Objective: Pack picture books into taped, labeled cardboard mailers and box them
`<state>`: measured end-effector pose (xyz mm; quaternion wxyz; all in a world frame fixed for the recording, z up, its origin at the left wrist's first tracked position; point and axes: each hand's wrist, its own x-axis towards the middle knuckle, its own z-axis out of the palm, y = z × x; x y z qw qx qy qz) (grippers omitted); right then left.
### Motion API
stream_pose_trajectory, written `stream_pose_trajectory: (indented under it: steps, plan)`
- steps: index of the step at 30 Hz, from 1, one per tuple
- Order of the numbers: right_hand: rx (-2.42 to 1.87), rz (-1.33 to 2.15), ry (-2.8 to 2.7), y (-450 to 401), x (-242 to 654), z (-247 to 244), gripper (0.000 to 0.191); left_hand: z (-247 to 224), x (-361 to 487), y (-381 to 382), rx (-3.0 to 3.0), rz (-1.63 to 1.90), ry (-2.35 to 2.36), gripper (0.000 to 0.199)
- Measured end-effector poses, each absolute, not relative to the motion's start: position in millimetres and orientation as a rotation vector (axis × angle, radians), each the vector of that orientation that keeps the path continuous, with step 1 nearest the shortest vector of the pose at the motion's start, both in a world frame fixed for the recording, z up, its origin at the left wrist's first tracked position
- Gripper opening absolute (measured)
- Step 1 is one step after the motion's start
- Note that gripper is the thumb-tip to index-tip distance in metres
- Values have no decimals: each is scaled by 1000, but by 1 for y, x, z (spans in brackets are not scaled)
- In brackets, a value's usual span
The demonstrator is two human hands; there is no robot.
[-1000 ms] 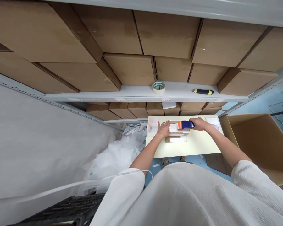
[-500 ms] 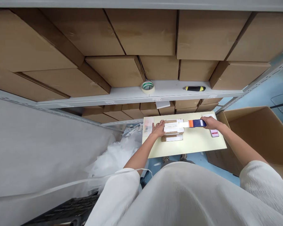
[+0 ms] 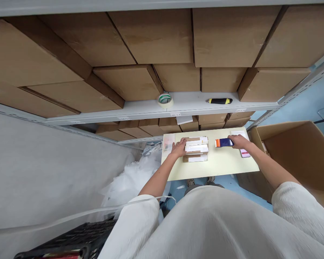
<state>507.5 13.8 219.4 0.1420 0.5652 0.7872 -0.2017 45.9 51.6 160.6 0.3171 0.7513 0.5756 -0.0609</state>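
At the left ends of several small cardboard boxes [image 3: 196, 148] with white faces rests my left hand [image 3: 179, 148], its fingers closed against the nearest box ends. The boxes lie side by side on a pale yellow board [image 3: 216, 167]. My right hand [image 3: 239, 141] grips the right end of a flat dark blue packet [image 3: 225, 142] with an orange band at its left end. The packet is held over the board, apart from the boxes. Partly behind my right hand and wrist lies a phone [image 3: 245, 153] with a pink and white screen.
A tape roll [image 3: 165, 100] and a yellow-black utility knife [image 3: 219, 101] lie on the grey shelf [image 3: 187, 104]. Large cartons [image 3: 151, 36] fill the rack. An open carton [image 3: 297, 151] stands right. White plastic wrapping [image 3: 132, 176] and a black crate [image 3: 78, 235] are left.
A white strip that bridged the boxes and the blue packet's orange end no longer shows; a gap is there now. My left hand stays at the boxes. The view has shifted slightly.
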Motion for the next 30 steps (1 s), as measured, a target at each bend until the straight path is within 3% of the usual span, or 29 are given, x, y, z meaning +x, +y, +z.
stream_pose_trajectory:
  steps: [18,30]
  plan:
    - [1621,-541,2186,44,419,216,45,156,45,52,1982,-26,1450,103]
    - [1498,-533,2031,64,385,219,44,168,50,51,2098,-254,1447,105]
